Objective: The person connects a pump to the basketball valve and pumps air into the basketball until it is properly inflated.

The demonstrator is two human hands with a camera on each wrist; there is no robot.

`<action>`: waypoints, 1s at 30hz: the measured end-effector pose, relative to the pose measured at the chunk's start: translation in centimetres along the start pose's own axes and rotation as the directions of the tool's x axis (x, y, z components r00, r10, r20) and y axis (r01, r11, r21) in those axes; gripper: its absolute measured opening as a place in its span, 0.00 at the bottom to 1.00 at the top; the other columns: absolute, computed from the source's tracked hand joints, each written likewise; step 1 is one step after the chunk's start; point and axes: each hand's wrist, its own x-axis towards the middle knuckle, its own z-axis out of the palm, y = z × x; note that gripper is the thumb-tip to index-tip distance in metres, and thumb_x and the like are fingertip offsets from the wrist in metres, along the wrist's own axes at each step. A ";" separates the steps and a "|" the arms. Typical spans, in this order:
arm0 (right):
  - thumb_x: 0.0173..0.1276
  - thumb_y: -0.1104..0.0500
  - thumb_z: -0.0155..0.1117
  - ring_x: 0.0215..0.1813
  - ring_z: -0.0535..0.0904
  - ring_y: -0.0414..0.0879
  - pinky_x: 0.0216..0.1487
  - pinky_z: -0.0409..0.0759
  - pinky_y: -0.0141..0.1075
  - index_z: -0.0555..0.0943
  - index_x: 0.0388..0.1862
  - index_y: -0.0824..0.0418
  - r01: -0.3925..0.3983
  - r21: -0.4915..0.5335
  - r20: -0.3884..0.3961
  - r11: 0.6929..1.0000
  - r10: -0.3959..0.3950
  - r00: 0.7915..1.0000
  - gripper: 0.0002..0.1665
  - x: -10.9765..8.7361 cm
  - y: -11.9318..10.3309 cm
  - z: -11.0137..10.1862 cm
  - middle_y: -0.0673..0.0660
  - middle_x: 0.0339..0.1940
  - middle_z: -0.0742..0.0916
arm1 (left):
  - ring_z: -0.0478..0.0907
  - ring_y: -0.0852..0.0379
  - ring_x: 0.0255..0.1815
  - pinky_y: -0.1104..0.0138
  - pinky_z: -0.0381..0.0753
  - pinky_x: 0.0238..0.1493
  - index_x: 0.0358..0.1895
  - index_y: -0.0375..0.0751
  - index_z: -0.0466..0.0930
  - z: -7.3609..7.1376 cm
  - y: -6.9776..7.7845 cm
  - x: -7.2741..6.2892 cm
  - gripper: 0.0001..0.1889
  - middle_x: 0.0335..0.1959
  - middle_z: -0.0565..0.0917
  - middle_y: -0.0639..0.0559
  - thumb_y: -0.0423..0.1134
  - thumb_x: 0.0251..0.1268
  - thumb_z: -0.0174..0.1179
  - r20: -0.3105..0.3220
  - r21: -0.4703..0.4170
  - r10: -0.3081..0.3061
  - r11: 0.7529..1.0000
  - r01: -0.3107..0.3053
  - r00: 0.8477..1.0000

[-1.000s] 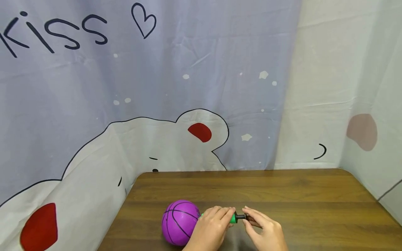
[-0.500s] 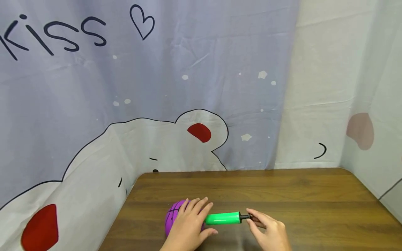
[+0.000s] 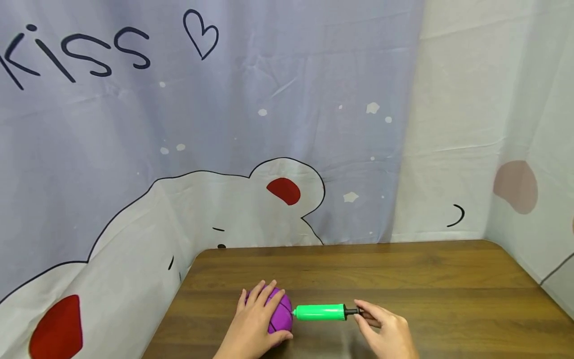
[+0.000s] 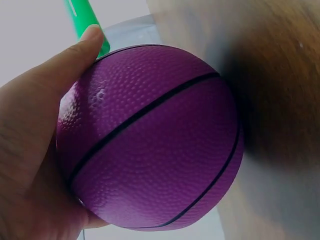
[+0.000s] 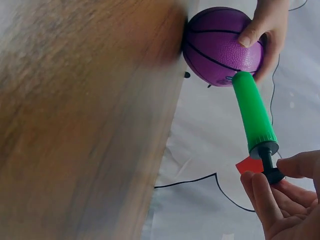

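A small purple basketball [image 3: 283, 315] with black seams rests on the table at front centre. Spread over its top and left side, my left hand [image 3: 253, 321] grips it; the left wrist view shows the thumb along one side of the ball [image 4: 160, 140]. A green hand pump [image 3: 320, 312] lies level to the right of the ball, its narrow tip meeting the ball's side. With thumb and fingers my right hand [image 3: 387, 329] pinches the pump's black handle [image 5: 273, 175]. A short length of black rod shows between handle and green barrel.
The brown wooden table [image 3: 358, 269] reaches back to a printed curtain [image 3: 341, 149] with bear drawings and lettering. Curtain also hangs along the left and right sides of the table.
My left hand has moved left off the pump barrel and onto the basketball, leaving the green barrel in full view. The right hand stays on the handle, shifted slightly right.
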 end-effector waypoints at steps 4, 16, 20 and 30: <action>0.55 0.69 0.78 0.32 0.86 0.33 0.33 0.84 0.24 0.89 0.44 0.57 -0.081 0.010 0.067 0.997 0.080 0.995 0.18 0.2 -0.1 -0.1 0.51 0.38 0.91 | 0.66 0.39 0.73 0.32 0.68 0.64 0.69 0.47 0.74 0.4 -0.1 0.1 0.46 0.72 0.72 0.46 0.67 0.47 0.73 -0.009 0.009 -0.003 1.000 0.004 1.000; 0.61 0.69 0.71 0.38 0.78 0.36 0.34 0.80 0.30 0.78 0.64 0.56 -0.189 -0.031 0.419 0.981 0.185 0.889 0.31 1.1 -0.1 0.4 0.55 0.59 0.82 | 0.70 0.41 0.69 0.37 0.72 0.60 0.65 0.48 0.78 1.3 0.1 0.8 0.40 0.68 0.76 0.46 0.67 0.53 0.70 -0.023 0.041 -0.001 0.999 0.002 1.000; 0.57 0.62 0.79 0.46 0.79 0.40 0.42 0.82 0.36 0.79 0.63 0.52 -0.011 -0.144 0.393 0.990 0.067 0.917 0.34 1.1 0.0 1.4 0.46 0.51 0.82 | 0.71 0.41 0.67 0.37 0.73 0.60 0.63 0.48 0.79 1.5 0.1 0.9 0.38 0.66 0.77 0.46 0.66 0.52 0.70 -0.051 0.056 0.008 0.998 -0.005 0.999; 0.41 0.59 0.85 0.36 0.77 0.43 0.38 0.81 0.40 0.83 0.43 0.55 0.530 -0.400 0.315 0.748 -0.431 0.846 0.27 2.0 0.1 3.3 0.47 0.34 0.83 | 0.72 0.40 0.66 0.34 0.72 0.60 0.61 0.48 0.79 1.5 0.0 0.9 0.37 0.65 0.78 0.46 0.65 0.52 0.71 -0.057 0.044 -0.011 0.999 0.013 0.998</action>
